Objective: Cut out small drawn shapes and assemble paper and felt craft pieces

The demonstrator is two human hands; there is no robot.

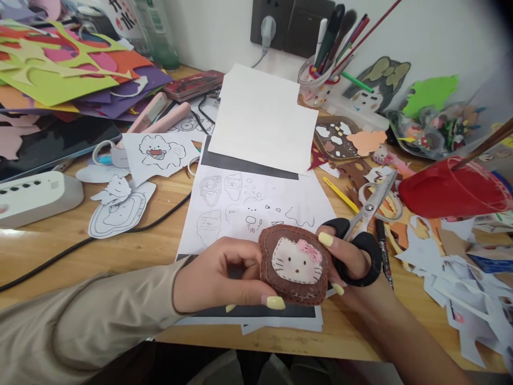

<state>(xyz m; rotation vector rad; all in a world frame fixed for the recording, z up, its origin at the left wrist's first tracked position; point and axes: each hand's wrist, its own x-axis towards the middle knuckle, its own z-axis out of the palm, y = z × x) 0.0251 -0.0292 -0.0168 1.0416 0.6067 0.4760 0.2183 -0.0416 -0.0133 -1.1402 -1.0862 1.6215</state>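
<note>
My left hand (218, 275) pinches the left edge of a brown felt piece (295, 264) that bears a white cat face with a pink bow. My right hand (352, 267) holds black-handled scissors (366, 222), fingers through the loops, blades pointing up and right, shut. Its fingertips also touch the right edge of the felt piece. Both hands hover over a printed sheet with line drawings (248, 206) near the desk's front edge.
Blank white paper (260, 117) lies behind the sheet. Coloured paper stack (60, 75) at back left, a white power strip (34, 195) and black cable (80, 243) at left. Pen cup (320, 80), red cup (452, 190) and paper scraps (452, 267) at right.
</note>
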